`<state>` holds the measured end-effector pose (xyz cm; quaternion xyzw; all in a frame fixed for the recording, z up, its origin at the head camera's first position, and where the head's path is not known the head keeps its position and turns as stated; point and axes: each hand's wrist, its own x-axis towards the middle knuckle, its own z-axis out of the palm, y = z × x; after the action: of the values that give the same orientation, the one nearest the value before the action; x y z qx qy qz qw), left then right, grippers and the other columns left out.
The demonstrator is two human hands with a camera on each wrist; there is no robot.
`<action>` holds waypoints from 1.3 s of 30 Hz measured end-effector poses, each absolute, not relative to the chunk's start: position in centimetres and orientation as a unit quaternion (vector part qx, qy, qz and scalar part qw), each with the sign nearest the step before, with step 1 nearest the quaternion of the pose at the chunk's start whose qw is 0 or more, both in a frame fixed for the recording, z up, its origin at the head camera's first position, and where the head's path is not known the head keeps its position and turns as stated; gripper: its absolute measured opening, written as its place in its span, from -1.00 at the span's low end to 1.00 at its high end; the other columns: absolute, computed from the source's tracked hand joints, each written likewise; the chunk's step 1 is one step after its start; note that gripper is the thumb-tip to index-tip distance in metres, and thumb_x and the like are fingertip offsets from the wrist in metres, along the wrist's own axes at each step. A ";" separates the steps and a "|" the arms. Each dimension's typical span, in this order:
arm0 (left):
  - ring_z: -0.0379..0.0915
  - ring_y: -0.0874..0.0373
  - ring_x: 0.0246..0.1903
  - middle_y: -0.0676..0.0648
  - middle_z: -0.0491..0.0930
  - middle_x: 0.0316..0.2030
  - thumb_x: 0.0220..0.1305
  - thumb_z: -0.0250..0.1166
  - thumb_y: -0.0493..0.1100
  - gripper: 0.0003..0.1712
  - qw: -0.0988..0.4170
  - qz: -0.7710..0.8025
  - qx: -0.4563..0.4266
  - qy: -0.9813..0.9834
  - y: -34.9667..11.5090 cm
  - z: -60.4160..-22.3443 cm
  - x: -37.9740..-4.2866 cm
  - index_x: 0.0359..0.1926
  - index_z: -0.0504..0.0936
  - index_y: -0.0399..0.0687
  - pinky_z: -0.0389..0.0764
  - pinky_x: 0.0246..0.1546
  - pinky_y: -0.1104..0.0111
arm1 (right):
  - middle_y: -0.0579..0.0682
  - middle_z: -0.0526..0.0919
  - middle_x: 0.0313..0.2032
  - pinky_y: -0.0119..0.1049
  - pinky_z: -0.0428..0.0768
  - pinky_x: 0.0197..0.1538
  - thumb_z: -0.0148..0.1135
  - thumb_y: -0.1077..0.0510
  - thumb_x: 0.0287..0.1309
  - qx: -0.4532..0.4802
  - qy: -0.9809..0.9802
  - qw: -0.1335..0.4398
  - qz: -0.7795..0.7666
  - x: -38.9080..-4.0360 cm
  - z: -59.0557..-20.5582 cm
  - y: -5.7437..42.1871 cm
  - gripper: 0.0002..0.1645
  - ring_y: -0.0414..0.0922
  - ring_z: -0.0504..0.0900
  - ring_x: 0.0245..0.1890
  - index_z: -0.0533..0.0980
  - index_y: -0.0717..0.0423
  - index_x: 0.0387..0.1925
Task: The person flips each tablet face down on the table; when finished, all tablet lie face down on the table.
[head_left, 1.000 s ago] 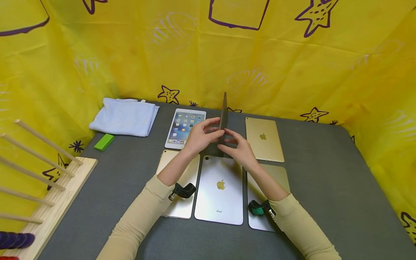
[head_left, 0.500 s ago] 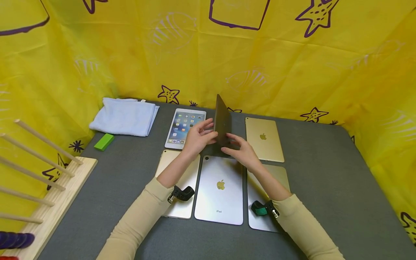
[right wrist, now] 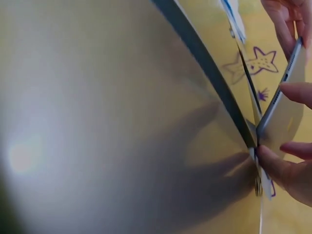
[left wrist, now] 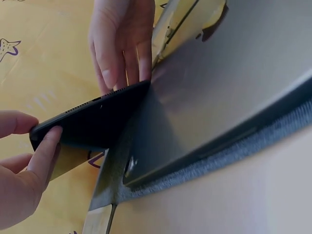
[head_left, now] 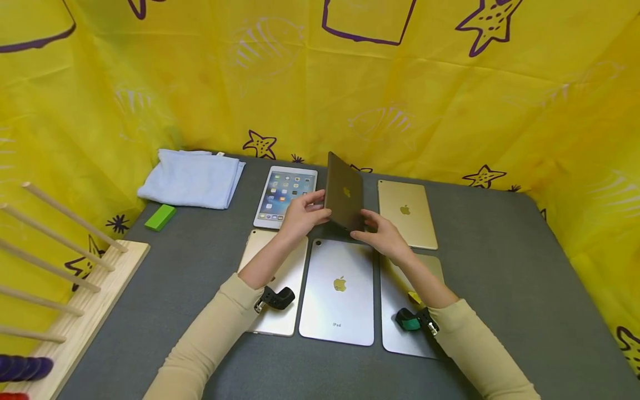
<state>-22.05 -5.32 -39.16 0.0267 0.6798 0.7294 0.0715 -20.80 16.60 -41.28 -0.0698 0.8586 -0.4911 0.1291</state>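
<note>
A dark grey tablet with a gold apple logo is held tilted up above the table's back middle, its back turned to the right and toward me. My left hand pinches its left edge. The right hand grips the lower right edge between thumb and fingers. In the left wrist view the tablet shows its port edge. Below the hands lies a silver iPad, back up. A white tablet with its screen lit lies to the left; a gold tablet lies face down to the right.
Two more tablets lie under my forearms: a gold one at left and a silvery one at right. A folded blue cloth, a green block and a wooden peg rack are on the left. Yellow fabric surrounds the table.
The dark tablet has turned from edge-on to showing its back and logo, its top leaning left. My right hand has shifted right and slightly nearer; the left has moved slightly left.
</note>
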 end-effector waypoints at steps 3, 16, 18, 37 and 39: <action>0.48 -0.09 0.14 -0.28 0.45 0.22 0.14 0.32 -0.44 -0.30 0.076 0.697 0.023 0.713 -5.7 -39.4 -22.2 0.34 0.36 -0.33 0.63 -0.07 0.25 | 0.21 0.20 0.42 0.07 0.28 0.34 0.34 0.07 0.20 -0.073 0.860 0.134 -0.486 -20.7 -41.2 16.9 -0.09 0.15 0.19 0.39 0.13 0.22 0.46; 0.56 -0.09 0.03 -0.30 0.60 0.04 -0.02 0.45 -0.41 -0.17 0.124 0.564 0.056 0.815 -6.6 -40.5 -23.1 0.33 0.38 -0.31 0.59 0.00 0.25 | 0.28 0.19 0.40 0.08 0.29 0.33 0.33 0.16 0.19 -0.069 0.862 0.142 -0.482 -20.9 -41.1 17.9 -0.10 0.17 0.17 0.40 0.11 0.26 0.46; 0.56 -0.08 0.02 -0.30 0.62 0.00 -0.03 0.46 -0.40 -0.15 0.129 0.536 0.070 0.831 -6.7 -40.7 -23.2 0.34 0.37 -0.31 0.59 0.00 0.25 | 0.30 0.18 0.40 0.10 0.28 0.33 0.31 0.17 0.21 -0.068 0.861 0.145 -0.483 -20.8 -41.0 18.1 -0.10 0.18 0.16 0.40 0.10 0.27 0.46; 0.58 0.00 -0.32 -0.18 0.64 -0.40 -0.09 0.50 -0.35 -0.72 0.069 0.360 0.180 0.913 -6.0 -41.2 -23.4 -0.39 0.56 -0.34 0.60 -0.25 0.29 | 0.32 0.18 0.39 0.11 0.25 0.34 0.31 0.19 0.19 -0.057 0.854 0.152 -0.495 -20.5 -40.9 18.6 -0.11 0.20 0.15 0.39 0.11 0.29 0.45; 0.52 0.04 -0.39 -0.12 0.59 -0.49 -0.11 0.52 -0.33 -0.71 0.057 0.345 0.186 0.918 -6.0 -41.1 -23.3 -0.44 0.54 -0.33 0.55 -0.33 0.31 | 0.32 0.18 0.40 0.10 0.25 0.34 0.32 0.20 0.18 -0.056 0.853 0.151 -0.497 -20.6 -40.9 18.6 -0.10 0.20 0.15 0.39 0.11 0.28 0.45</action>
<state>-23.34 -6.00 -41.11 0.1855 0.9183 0.3450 0.0568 -20.56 18.56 -40.90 -0.0559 0.8528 -0.4966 0.1514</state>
